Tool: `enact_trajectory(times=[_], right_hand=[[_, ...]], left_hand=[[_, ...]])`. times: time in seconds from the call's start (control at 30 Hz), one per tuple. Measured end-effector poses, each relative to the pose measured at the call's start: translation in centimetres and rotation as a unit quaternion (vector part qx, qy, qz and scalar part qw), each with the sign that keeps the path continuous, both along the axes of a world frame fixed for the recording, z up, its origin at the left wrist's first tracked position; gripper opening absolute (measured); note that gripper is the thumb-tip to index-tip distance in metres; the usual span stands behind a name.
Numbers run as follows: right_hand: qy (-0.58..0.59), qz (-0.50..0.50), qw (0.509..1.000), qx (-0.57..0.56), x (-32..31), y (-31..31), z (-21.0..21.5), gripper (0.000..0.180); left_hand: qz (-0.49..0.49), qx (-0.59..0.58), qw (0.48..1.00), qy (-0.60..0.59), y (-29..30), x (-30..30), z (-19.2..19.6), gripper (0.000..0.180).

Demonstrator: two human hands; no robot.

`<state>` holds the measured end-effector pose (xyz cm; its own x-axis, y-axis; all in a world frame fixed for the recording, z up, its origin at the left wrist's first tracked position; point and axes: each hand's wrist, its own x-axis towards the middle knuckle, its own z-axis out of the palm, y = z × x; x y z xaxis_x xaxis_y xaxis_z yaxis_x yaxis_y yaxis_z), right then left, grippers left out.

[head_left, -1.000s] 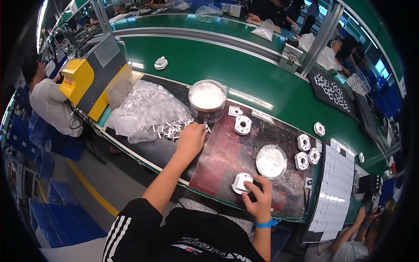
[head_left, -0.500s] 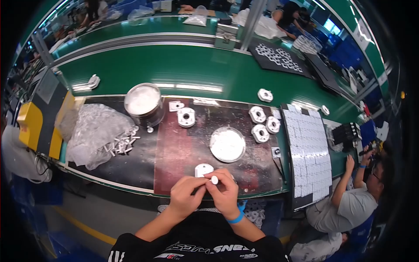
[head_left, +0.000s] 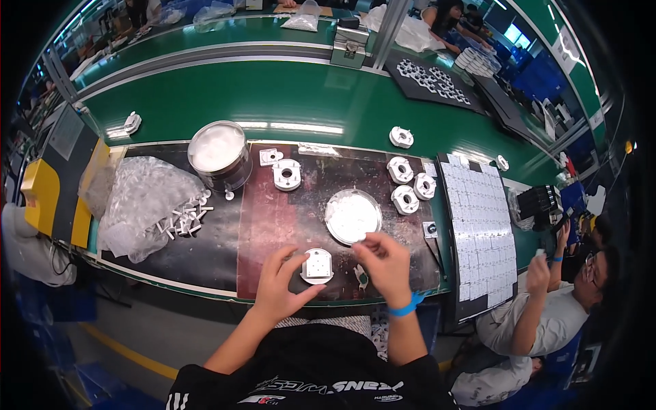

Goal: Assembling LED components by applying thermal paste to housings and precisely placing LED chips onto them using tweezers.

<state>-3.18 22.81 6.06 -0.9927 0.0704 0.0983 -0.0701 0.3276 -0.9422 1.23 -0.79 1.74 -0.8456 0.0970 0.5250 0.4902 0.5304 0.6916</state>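
Flat on the mat, left hand (head_left: 281,287) grips white socket part (head_left: 317,266), face up.

A green workbench (head_left: 205,102) carries a dark mat (head_left: 225,239) strewn with white parts (head_left: 403,171).

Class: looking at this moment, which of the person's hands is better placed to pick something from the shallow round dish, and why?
The right hand. Its fingertips hover at the near rim of the round dish, while the left hand is occupied, gripping the white square part on the mat.
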Motion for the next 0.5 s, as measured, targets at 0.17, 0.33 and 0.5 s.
enact_trajectory(times=[0.17,0.33,0.5], right_hand=[[0.095,0.051,0.979,0.173,-4.8,0.4,0.6,0.014],[0.213,0.091,0.934,0.273,-7.3,-0.9,-0.7,0.009],[0.238,0.093,0.911,0.324,-8.4,-1.6,-1.0,0.008]], left_hand=[[-0.036,-0.025,0.996,-0.072,-0.3,-1.0,-0.7,0.076],[-0.046,-0.022,0.996,-0.078,-0.5,-1.2,-0.9,0.075],[-0.050,-0.011,0.996,-0.079,-0.4,-1.3,-1.1,0.072]])
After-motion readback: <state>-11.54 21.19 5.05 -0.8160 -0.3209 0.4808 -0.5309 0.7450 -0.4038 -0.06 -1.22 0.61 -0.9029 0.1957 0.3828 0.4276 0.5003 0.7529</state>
